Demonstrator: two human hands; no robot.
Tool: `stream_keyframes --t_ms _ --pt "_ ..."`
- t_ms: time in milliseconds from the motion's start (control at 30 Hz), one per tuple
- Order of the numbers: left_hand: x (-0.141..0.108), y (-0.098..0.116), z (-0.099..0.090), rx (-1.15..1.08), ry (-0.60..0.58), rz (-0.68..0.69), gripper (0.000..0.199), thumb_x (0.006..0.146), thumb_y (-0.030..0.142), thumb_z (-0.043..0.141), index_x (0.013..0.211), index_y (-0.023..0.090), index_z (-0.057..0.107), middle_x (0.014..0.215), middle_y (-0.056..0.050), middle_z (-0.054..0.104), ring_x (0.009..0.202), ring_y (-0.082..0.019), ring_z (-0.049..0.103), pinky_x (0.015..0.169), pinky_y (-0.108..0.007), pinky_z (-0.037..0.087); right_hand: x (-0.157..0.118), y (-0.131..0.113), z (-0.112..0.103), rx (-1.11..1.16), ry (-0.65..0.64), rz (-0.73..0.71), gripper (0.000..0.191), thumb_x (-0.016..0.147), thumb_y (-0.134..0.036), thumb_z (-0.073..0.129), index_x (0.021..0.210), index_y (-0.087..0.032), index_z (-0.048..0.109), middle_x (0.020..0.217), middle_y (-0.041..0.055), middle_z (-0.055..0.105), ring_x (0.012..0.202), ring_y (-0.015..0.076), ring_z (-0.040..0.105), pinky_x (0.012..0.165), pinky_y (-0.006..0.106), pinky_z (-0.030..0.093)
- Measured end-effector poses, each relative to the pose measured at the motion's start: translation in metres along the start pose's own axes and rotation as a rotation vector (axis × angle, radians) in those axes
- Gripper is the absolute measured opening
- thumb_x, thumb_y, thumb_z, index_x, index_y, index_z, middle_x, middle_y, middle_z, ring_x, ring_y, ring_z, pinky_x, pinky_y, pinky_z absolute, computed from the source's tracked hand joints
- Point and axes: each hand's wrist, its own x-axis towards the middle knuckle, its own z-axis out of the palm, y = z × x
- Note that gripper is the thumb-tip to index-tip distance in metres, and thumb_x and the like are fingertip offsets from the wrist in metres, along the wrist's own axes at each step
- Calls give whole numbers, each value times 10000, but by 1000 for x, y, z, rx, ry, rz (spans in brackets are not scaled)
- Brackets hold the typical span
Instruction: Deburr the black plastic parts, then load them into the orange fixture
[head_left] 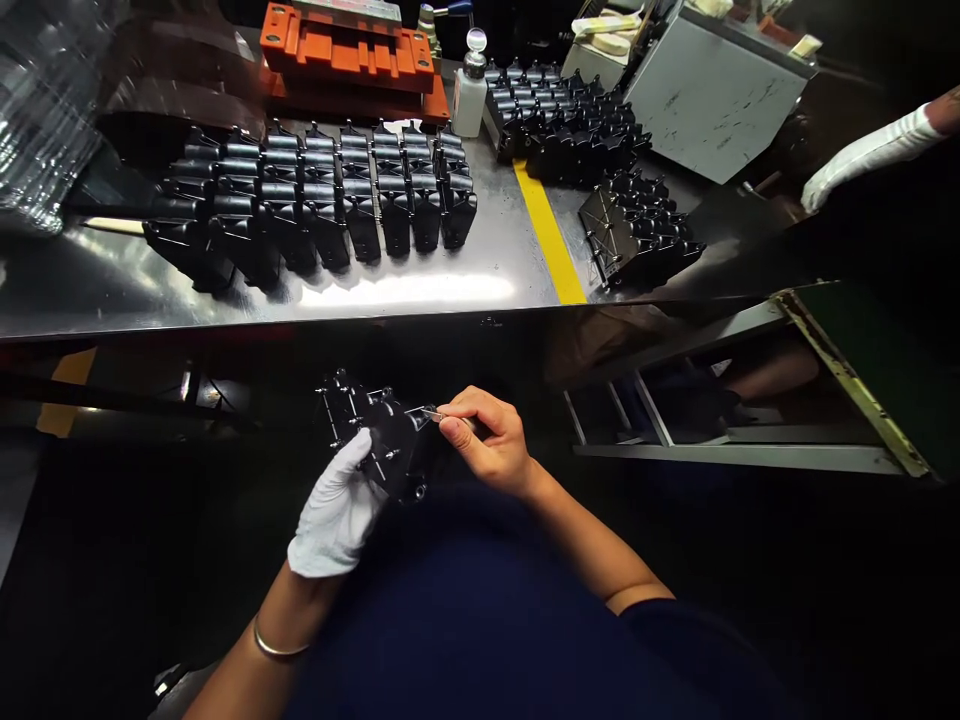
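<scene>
Gloved left hand (337, 508) gripping black molded part (394, 440), low centre of frame; bare right hand (491, 440) pinching small metal tool (431, 414), tip at part. Rows of similar black parts (315, 200) on steel worktop (225, 300), upper centre.

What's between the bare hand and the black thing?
In the head view, a small metal tool lies there, pinched in the fingers of the right hand, its tip by the black part.
</scene>
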Motion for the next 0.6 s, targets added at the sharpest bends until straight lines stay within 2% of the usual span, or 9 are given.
stream_keyframes --t_ms 100,167,233,333,400,467,533,600 --pt "-3 -1 -4 102 8 32 313 919 135 449 1087 176 710 962 -40 766 889 -145 720 893 -239 544 2 4 1 -47 8 0 75 859 -212 612 843 -173 673 704 18 623 583 98 529 533 238 448" --pt "-6 -3 -7 242 -53 109 198 825 130 606 954 186 745 874 -18 771 812 -153 727 832 -225 564 2 5 0 -77 11 35 99 868 -228 606 823 -168 670 701 20 628 589 100 540 535 235 447" --pt "-11 -3 -10 421 -146 185 218 698 137 751 910 187 749 818 -12 767 766 -174 726 785 -228 575 2 5 -5 -98 -41 83 150 894 -247 576 800 -164 658 693 19 634 586 98 553 538 226 449" --pt "-16 3 -12 645 -254 251 430 608 215 839 1021 175 724 835 -46 763 800 -236 720 780 -295 583 2 -2 -17 -101 -253 52 288 964 -267 453 754 -161 618 618 1 602 525 76 534 510 198 431" --pt "-18 10 -12 736 -280 273 488 604 255 844 1063 165 706 861 -68 759 826 -266 714 775 -331 585 3 -8 -25 -98 -419 -59 380 995 -315 373 723 -158 588 581 -3 576 499 71 512 492 192 408" --pt "-19 17 -12 794 -283 274 491 605 267 842 1063 162 702 901 -84 754 848 -281 707 770 -346 585 4 -12 -29 -119 -556 -172 451 975 -466 390 693 -158 562 564 -3 556 490 77 485 472 203 375" --pt "-18 20 -13 828 -289 267 500 608 280 838 1072 162 696 941 -96 748 871 -294 701 779 -364 583 4 -14 -29 -166 -648 -239 543 899 -628 429 615 -170 502 517 -25 489 457 74 413 439 220 310" --pt "-16 20 -15 835 -296 271 535 609 297 835 1105 164 683 967 -104 743 899 -306 694 803 -384 576 3 -14 -28 -204 -690 -271 592 856 -685 441 540 -186 407 474 -54 384 429 64 318 419 235 233"
